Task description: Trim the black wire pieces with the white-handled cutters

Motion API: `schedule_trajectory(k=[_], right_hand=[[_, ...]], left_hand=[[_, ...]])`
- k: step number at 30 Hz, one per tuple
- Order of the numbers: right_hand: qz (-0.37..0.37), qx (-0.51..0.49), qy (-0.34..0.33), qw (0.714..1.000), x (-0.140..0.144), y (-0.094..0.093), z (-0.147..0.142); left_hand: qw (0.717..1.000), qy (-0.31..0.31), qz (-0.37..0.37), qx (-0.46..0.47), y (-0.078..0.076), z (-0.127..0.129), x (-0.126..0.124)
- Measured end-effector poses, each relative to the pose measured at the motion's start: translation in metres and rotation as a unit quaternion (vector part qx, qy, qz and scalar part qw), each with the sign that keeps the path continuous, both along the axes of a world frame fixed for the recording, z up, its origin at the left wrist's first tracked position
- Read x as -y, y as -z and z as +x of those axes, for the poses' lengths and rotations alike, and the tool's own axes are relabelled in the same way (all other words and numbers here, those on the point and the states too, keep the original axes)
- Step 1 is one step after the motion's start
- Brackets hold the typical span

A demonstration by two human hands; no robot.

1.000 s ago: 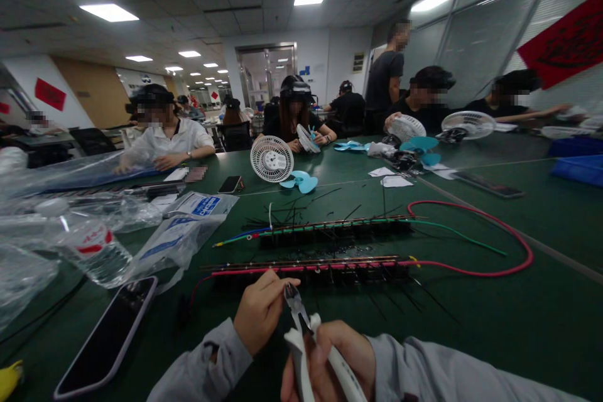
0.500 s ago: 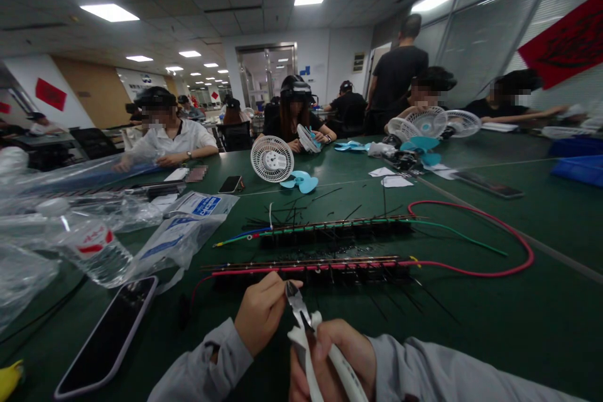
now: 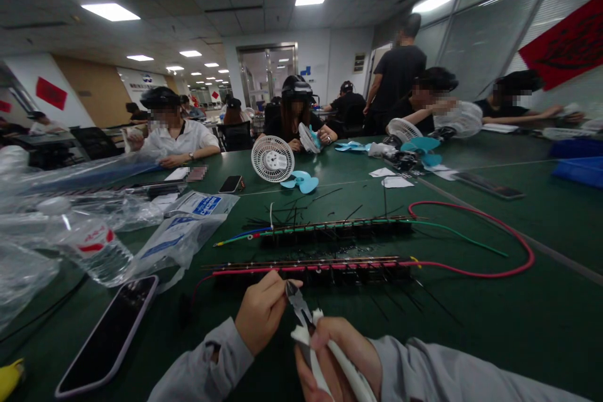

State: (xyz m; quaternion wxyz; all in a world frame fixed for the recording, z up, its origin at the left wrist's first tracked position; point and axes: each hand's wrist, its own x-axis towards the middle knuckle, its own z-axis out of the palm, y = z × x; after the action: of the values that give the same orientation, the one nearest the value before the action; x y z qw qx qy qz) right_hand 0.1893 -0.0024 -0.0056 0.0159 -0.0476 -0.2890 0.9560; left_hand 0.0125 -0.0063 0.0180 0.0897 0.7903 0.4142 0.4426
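In my right hand (image 3: 346,352) is a pair of diagonal cutters (image 3: 298,304) with white handles, my fingers wrapped around them. Their jaws point up and left, with the tips beside my left fingertips. My left hand (image 3: 264,311) is closed in a pinch at the near edge of the front wire bundle (image 3: 311,268); what the fingers hold is hidden. That bundle carries a thick red cable (image 3: 471,272) and has black cable-tie tails sticking out. Behind it lies a second bundle (image 3: 339,226) with green and blue wires and more loose black tails.
At left are a phone (image 3: 108,336), a water bottle (image 3: 87,242) and a plastic bag (image 3: 188,226). Fan parts, including a white fan cage (image 3: 272,159) and blue blades (image 3: 301,181), lie across the green table (image 3: 494,326). Several co-workers sit opposite.
The cutter handles have shifted slightly right in my right hand; my left hand stays put. Across the table, one co-worker raises a hand and another moves a fan cage.
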Motion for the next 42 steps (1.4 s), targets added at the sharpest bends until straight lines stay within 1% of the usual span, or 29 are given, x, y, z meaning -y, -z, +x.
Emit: schedule_trajectory(k=[3,6,12,17,18,21,27,33,38,42], right_hand=[[0.010,0.018,0.011,1.000,0.001,-0.001,0.000],[0.017,0.025,0.007,1.000,0.000,0.000,0.000],[0.029,-0.007,0.006,1.000,-0.001,0.009,-0.004],[0.040,-0.009,0.064,0.997,0.003,0.006,-0.007],[0.040,-0.003,0.062,0.997,0.003,0.004,-0.007],[0.026,0.026,0.025,0.999,0.002,0.001,-0.004],[-0.008,0.030,-0.013,0.999,-0.001,-0.001,-0.001],[-0.003,0.042,-0.023,0.999,-0.003,-0.001,-0.002],[-0.002,0.042,-0.009,0.999,-0.003,0.002,-0.002],[-0.001,0.033,-0.031,0.999,-0.004,0.002,-0.001]], left_hand=[[1.000,-0.002,-0.002,0.000,0.002,0.000,0.000],[1.000,-0.003,-0.005,0.004,0.003,-0.001,0.000],[1.000,-0.013,-0.014,0.005,0.004,-0.001,0.000],[1.000,-0.011,-0.009,0.011,0.004,0.000,-0.001],[1.000,-0.012,-0.009,0.013,0.004,0.000,-0.001],[1.000,-0.014,-0.011,0.008,0.004,0.000,-0.001],[1.000,-0.012,-0.020,0.005,0.006,-0.001,0.000],[1.000,-0.001,-0.005,0.002,0.004,0.001,0.000],[1.000,0.003,0.002,-0.006,0.003,0.000,-0.001],[1.000,0.005,0.011,-0.012,0.003,0.000,-0.001]])
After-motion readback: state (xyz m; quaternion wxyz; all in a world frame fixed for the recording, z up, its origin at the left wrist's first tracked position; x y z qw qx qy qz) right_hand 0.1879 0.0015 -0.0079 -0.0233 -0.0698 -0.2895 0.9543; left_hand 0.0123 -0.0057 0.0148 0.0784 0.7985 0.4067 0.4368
